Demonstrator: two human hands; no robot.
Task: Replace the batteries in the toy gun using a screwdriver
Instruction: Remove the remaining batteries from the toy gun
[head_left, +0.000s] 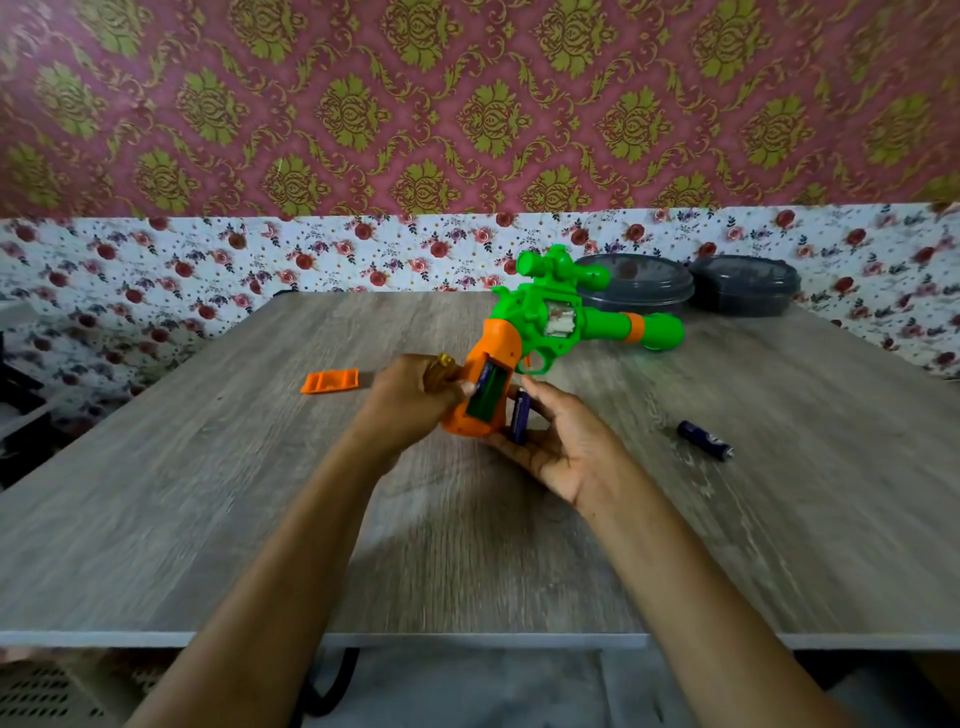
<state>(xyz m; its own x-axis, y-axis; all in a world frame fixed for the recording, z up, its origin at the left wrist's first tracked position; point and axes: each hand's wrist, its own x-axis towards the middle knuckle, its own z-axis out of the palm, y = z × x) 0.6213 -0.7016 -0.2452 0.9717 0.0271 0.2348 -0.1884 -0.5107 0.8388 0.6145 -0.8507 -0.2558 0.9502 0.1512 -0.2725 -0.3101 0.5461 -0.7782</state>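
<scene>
The left hand's (408, 397) fingers are curling round the screwdriver (440, 370) handle, and one fingertip (469, 387) is reaching past it to press at the edge of the open bay (488, 400) in the grip (496, 338). The frame is blurred here, so I cannot tell whether that fingertip is touching the seated battery (485, 373) or only the bay's rim. The right hand (558, 441) is lying palm up, its fingers fairly straight under the butt of the grip, and the thumb is pinching a second battery (519, 415) against them, just beside the bay.

The gun (550, 317) is being held tilted above the table (208, 493), barrel pointing away and to the right. The cover (330, 381) is lying on the table to the left, apart from the hands. A loose battery (705, 440) is lying to the right. Two dark tubs (636, 283) are sitting at the back.

By my reading, the person is working on the battery swap itself: the cover is off, one slot is filled and one is showing bare. The next move is probably calling for the second battery to be turned the correct way round and pushed in against its spring. After that the cover is going back on, which will need the screwdriver freed for the screw.
</scene>
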